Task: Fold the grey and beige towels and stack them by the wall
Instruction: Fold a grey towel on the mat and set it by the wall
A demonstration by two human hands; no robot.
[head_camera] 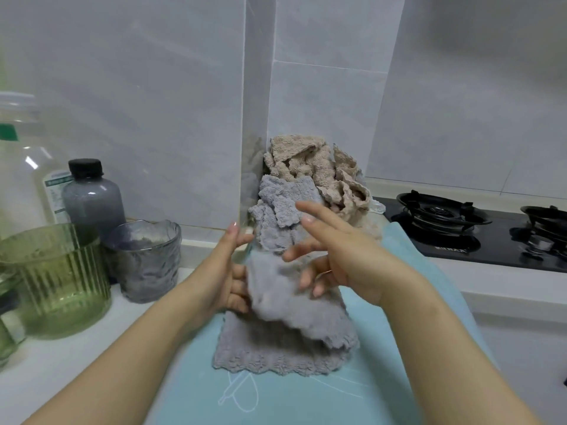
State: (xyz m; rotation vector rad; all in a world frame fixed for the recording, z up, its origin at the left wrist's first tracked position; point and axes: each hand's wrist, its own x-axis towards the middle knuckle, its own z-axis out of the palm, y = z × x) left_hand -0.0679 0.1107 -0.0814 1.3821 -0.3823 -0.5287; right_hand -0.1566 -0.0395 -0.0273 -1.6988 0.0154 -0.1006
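Grey towel mid-fold, far end lifted between both hands

The grey towel (285,348) lies at centre frame on the blue mat (306,397), its long axis running up toward the wall (322,102). The left hand (228,271) has its fingers curled on the raised flap's left edge and appears to hold it, though the blur leaves some doubt. The right hand (346,256) has spread, loose fingers just brushing the flap's right side. Just above sit a crumpled grey towel (282,216) and a beige towel (310,167).

front grey towel (285,342): rumpled, half-lifted | rear grey towel (279,216), beige towels (316,170): crumpled against wall (322,102)
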